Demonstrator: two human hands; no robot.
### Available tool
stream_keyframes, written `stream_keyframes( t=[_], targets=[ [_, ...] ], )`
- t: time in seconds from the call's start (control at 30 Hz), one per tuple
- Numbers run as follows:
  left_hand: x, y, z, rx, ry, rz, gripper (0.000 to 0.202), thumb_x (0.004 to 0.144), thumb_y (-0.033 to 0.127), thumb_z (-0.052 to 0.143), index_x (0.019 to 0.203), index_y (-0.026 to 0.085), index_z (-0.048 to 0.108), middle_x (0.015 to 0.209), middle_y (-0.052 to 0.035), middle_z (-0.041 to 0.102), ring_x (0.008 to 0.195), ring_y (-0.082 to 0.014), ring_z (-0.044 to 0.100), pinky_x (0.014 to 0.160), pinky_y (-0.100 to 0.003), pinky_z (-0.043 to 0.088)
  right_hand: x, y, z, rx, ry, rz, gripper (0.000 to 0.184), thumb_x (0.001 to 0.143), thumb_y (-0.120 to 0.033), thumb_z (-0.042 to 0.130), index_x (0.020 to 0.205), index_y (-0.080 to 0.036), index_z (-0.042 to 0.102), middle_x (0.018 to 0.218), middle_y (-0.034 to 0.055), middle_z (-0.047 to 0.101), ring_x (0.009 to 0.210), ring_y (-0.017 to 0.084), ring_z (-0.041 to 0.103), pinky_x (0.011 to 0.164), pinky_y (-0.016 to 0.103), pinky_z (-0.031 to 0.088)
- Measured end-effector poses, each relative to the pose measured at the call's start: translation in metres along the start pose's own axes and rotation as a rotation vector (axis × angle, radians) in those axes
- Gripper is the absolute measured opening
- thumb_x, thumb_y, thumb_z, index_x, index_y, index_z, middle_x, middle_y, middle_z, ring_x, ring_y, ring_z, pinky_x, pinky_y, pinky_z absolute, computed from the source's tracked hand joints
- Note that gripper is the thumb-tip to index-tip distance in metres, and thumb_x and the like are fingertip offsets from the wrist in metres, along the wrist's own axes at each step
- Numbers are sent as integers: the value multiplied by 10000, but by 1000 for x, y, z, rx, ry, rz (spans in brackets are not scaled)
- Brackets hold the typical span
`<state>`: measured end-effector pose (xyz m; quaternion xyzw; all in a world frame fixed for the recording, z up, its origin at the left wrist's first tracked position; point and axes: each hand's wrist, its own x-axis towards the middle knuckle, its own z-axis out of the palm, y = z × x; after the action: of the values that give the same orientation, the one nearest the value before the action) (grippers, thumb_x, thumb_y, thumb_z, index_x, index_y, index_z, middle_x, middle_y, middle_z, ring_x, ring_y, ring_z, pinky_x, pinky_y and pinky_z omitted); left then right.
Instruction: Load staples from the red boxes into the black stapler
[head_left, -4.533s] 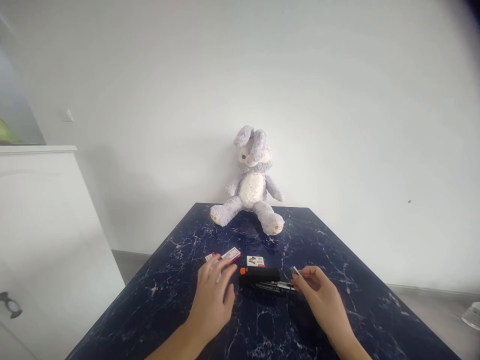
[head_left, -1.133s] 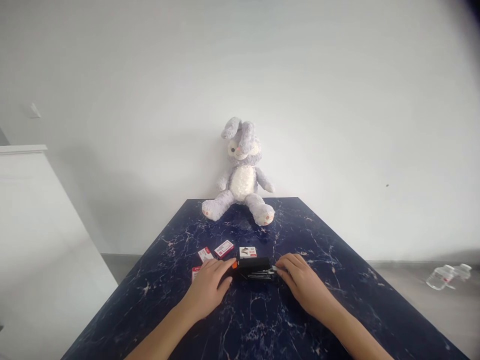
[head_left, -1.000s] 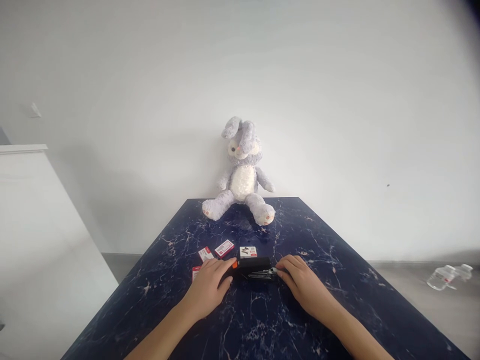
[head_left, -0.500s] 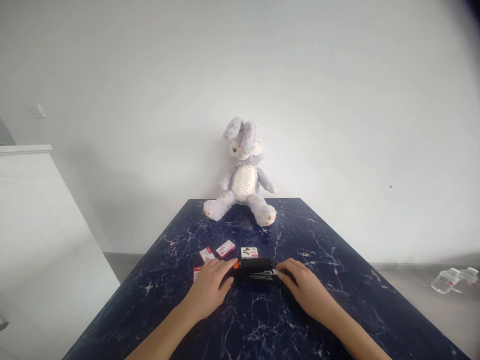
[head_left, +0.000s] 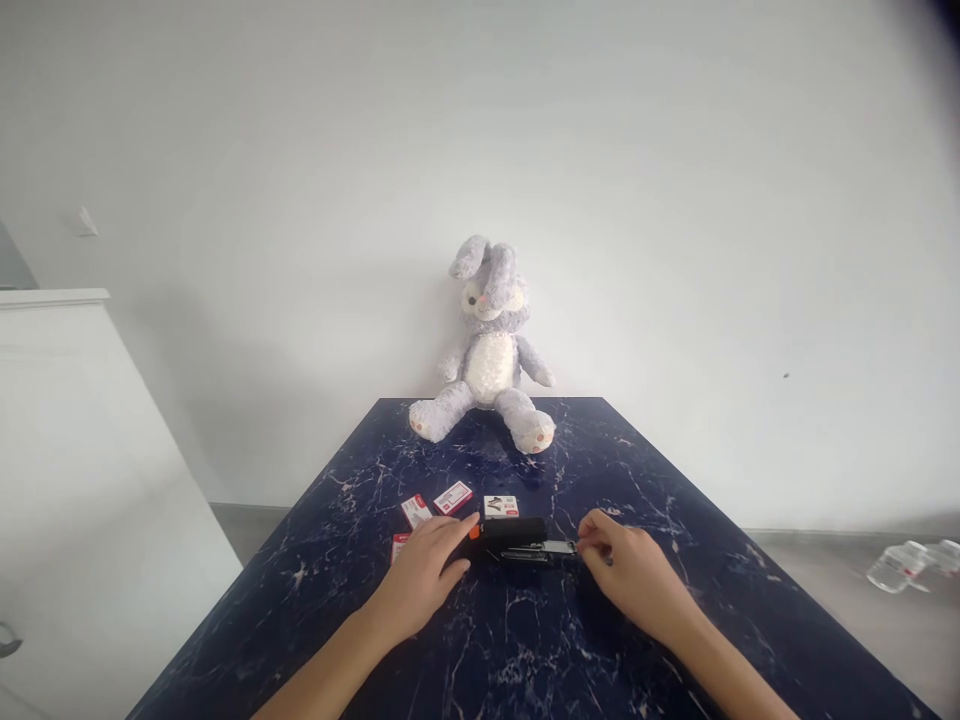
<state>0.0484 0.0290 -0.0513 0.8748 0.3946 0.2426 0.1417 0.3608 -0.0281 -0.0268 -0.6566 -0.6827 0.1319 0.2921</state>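
Note:
A black stapler (head_left: pixel 514 530) with an orange end lies sideways on the dark marbled table. A silver metal slide (head_left: pixel 556 547) sticks out of its right end. My left hand (head_left: pixel 424 570) is at the orange end, index finger over the top and thumb on the near side, steadying it. My right hand (head_left: pixel 626 565) pinches the outer tip of the slide between thumb and fingers. Just behind the stapler lies a small white and red box (head_left: pixel 500 506) with a stapler picture. Beyond my left hand are two more small boxes, a red-edged white box (head_left: pixel 453 497) and a red and white box (head_left: pixel 415 511).
Another red box (head_left: pixel 399 545) is partly hidden behind my left hand. A plush rabbit (head_left: pixel 491 365) sits at the table's far edge against the wall. On the floor at right lie clear plastic bottles (head_left: pixel 898 567). A white cabinet (head_left: pixel 82 480) stands at left.
My right hand has moved to the right, drawing the metal slide farther out of the stapler. The left hand and stapler stay nearly in place; the view shifted slightly.

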Motion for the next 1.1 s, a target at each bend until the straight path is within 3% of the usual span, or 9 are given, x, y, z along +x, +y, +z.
stream_keyframes(
  t=[0.07,0.13,0.23,0.33,0.7,0.9,1.1],
  targets=[
    [1,-2,1,-12,6,-45,588,932,250,579,1459,422,382,1354,-31,556,1246,-262,507,1055,-470,429,-3,-6,6,92,-28,6,175,821,-222,448,955,-276,547,882,0,747,786,215,694,686,298,480],
    [2,-3,1,-32,16,-83,578,920,272,605,1442,425,410,1348,-31,555,1240,-260,520,1043,-454,445,-7,-13,14,142,-63,-5,364,795,-202,472,1144,-294,523,1016,8,748,877,215,700,735,297,499],
    [2,-1,0,-80,20,-112,571,903,264,628,1420,420,441,1346,-25,555,1223,-242,547,1042,-423,455,-13,-23,22,156,-128,-24,711,768,-205,517,1442,-330,326,1219,33,690,955,223,689,782,311,513],
    [3,1,-2,-114,19,-131,583,892,243,636,1415,418,446,1353,-23,551,1205,-230,571,1042,-406,461,-18,-28,22,167,-164,-18,868,779,-245,537,1542,-327,132,1291,42,651,1080,246,648,852,335,514],
    [-3,7,-1,-180,60,-172,548,825,203,688,1321,397,562,1249,-38,572,1146,-251,581,1036,-437,457,-21,-33,18,214,-242,3,893,838,-345,541,1561,-330,19,1451,27,515,1296,259,496,998,380,463],
    [-5,10,-1,-173,90,-140,612,762,151,741,1303,391,583,1176,-31,597,1131,-245,577,1035,-413,455,-22,-34,13,198,-277,-7,822,889,-397,503,1554,-379,19,1465,7,500,1197,257,553,1015,403,431],
    [-9,18,5,-133,92,-76,647,722,182,800,1302,373,585,1171,-53,602,1121,-270,563,1018,-453,456,-22,-27,21,207,-234,-46,842,880,-382,531,1552,-387,24,1442,17,519,1110,244,582,1004,416,435]
  ],
)
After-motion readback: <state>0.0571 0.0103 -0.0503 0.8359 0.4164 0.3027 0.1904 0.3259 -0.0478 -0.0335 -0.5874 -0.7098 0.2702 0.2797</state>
